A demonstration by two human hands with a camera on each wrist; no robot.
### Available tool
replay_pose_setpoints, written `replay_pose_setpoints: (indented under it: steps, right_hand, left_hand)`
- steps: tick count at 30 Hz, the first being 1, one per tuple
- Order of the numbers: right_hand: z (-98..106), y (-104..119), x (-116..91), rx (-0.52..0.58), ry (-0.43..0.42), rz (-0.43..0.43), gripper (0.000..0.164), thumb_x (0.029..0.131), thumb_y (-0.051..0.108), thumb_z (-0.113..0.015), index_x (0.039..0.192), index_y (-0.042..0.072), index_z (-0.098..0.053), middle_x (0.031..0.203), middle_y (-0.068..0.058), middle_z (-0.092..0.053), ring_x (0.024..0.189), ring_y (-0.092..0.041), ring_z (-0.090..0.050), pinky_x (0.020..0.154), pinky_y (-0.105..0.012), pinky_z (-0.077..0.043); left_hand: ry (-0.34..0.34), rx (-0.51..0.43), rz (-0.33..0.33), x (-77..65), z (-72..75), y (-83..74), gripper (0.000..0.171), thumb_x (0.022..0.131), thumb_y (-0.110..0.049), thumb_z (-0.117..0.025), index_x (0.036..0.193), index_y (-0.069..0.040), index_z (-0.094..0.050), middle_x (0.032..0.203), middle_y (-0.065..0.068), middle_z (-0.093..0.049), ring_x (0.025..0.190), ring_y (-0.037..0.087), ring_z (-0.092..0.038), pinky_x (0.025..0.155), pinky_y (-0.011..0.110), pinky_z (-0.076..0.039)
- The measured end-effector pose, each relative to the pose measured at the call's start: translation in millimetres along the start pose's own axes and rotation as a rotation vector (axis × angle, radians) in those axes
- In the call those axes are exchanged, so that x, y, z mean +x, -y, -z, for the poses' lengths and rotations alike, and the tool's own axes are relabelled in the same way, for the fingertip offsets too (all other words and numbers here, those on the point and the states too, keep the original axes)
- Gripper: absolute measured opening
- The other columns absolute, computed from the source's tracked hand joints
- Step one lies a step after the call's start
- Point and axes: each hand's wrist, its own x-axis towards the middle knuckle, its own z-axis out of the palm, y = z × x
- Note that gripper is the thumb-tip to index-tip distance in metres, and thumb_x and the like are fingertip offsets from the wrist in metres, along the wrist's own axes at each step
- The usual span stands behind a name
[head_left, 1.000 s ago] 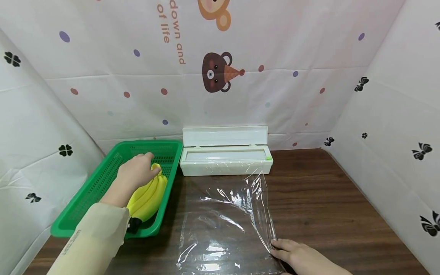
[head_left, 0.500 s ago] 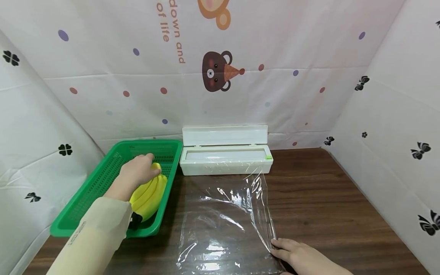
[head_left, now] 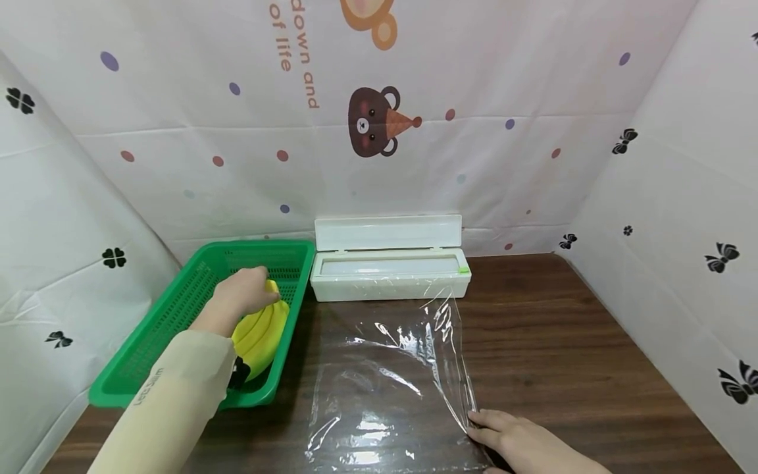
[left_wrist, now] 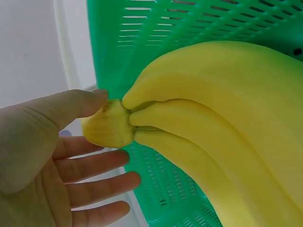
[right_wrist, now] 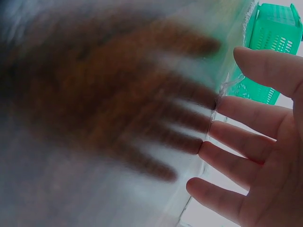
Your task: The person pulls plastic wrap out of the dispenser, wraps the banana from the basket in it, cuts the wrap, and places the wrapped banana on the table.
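My left hand [head_left: 241,293] reaches into a green basket [head_left: 177,308] and pinches the stem of a bunch of yellow bananas [head_left: 263,336]. In the left wrist view, the thumb lies over the stem [left_wrist: 110,124] with the index finger partly hidden behind it; the other fingers are spread loosely. The bananas' dark ends point towards me. My right hand [head_left: 518,440] rests its straight fingers on the right edge of a sheet of clear cling film [head_left: 367,382] near the front. The right wrist view has these fingers [right_wrist: 241,109] at the film's edge.
A white cling film dispenser [head_left: 387,291] stands at the back centre with its lid [head_left: 387,234] raised, and the film runs out from it towards me over the dark wooden table [head_left: 551,342]. Printed white cloth [head_left: 474,178] forms walls at the back and both sides.
My left hand and the bananas have shifted slightly to the right, and the bananas' dark ends have moved up and right. The right hand and the film stay put.
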Motion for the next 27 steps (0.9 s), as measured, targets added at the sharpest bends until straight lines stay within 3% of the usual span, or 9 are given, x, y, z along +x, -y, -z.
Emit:
replay_pose_setpoints:
  steps: [6, 10, 18, 27]
  right_hand:
    - [0.3, -0.5, 1.5, 0.001, -0.002, 0.007, 0.058, 0.088, 0.06, -0.051, 0.122, 0.015, -0.064, 0.125, -0.007, -0.06, 0.109, -0.027, -0.061, 0.077, -0.035, -0.054]
    - [0.1, -0.6, 0.9, -0.011, -0.023, 0.013, 0.061, 0.087, 0.064, -0.05, 0.121, 0.016, -0.065, 0.124, -0.006, -0.06, 0.107, -0.026, -0.061, 0.077, -0.033, -0.054]
    - [-1.0, -1.6, 0.2, -0.052, -0.065, 0.036, 0.063, 0.084, 0.066, -0.052, 0.12, 0.016, -0.066, 0.123, -0.006, -0.061, 0.105, -0.026, -0.062, 0.076, -0.033, -0.054]
    - [-1.2, -2.0, -0.6, -0.077, -0.097, 0.05, 0.062, 0.084, 0.066, -0.053, 0.117, 0.016, -0.067, 0.12, -0.006, -0.061, 0.103, -0.025, -0.062, 0.075, -0.032, -0.054]
  left_hand:
    - [0.024, -0.027, 0.023, 3.7, -1.1, 2.5, 0.04, 0.089, -0.032, -0.06, 0.11, 0.002, -0.053, 0.083, 0.009, -0.055, 0.071, 0.022, -0.051, 0.061, 0.034, -0.043]
    - [0.038, -0.043, 0.024, 4.7, -1.4, 2.5, 0.031, 0.089, -0.031, -0.061, 0.098, -0.002, -0.053, 0.076, 0.007, -0.051, 0.067, 0.02, -0.049, 0.059, 0.032, -0.04]
    - [0.038, -0.063, 0.009, 7.2, -0.9, 3.7, 0.027, 0.09, -0.028, -0.061, 0.091, -0.003, -0.053, 0.073, 0.007, -0.048, 0.063, 0.019, -0.047, 0.057, 0.03, -0.039]
    - [0.063, -0.121, -0.015, 6.2, 3.4, 3.5, 0.026, 0.089, -0.022, -0.061, 0.074, -0.006, -0.047, 0.061, 0.002, -0.039, 0.052, 0.014, -0.039, 0.053, 0.027, -0.038]
